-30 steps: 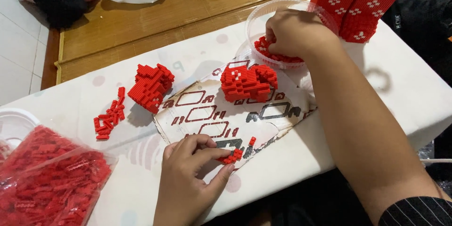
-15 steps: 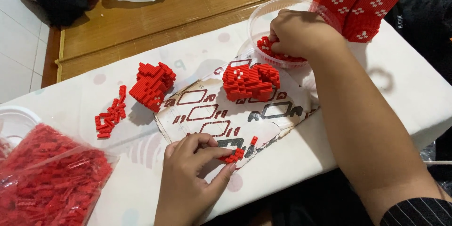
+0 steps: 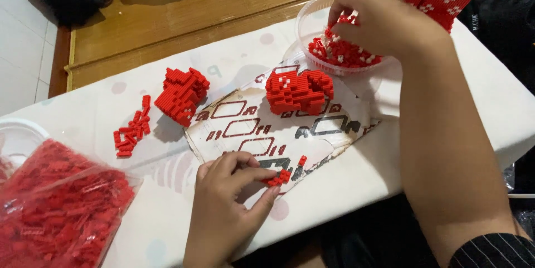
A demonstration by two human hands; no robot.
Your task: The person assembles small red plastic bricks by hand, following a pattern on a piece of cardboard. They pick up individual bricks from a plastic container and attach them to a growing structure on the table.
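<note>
Nearest the camera, the left hand (image 3: 225, 201) rests on the white tabletop (image 3: 356, 173) at the near edge of the printed instruction sheet (image 3: 290, 128). Its grip is pinched together on a small red brick cluster (image 3: 277, 177), thumb below and fingers above. The cluster lies flat on the sheet's near edge, its long axis running roughly left to right along that edge. A single red piece (image 3: 302, 160) sits just beyond it on the sheet.

Left of the sheet, at the tabletop's near corner, lies a clear bag of red bricks (image 3: 56, 206). Farther back and still left of the sheet are a loose scatter of red bricks (image 3: 132, 128) and a red block assembly (image 3: 181, 94) touching the sheet's left corner.

On the sheet's far part stands a second red assembly with white dots (image 3: 298, 90).

Beyond the sheet's far right corner is a clear round tub (image 3: 310, 22) holding red and white bricks. The right hand (image 3: 384, 20) reaches into it, fingers curled down among the bricks; I cannot tell whether its grip has closed on any piece.
</note>
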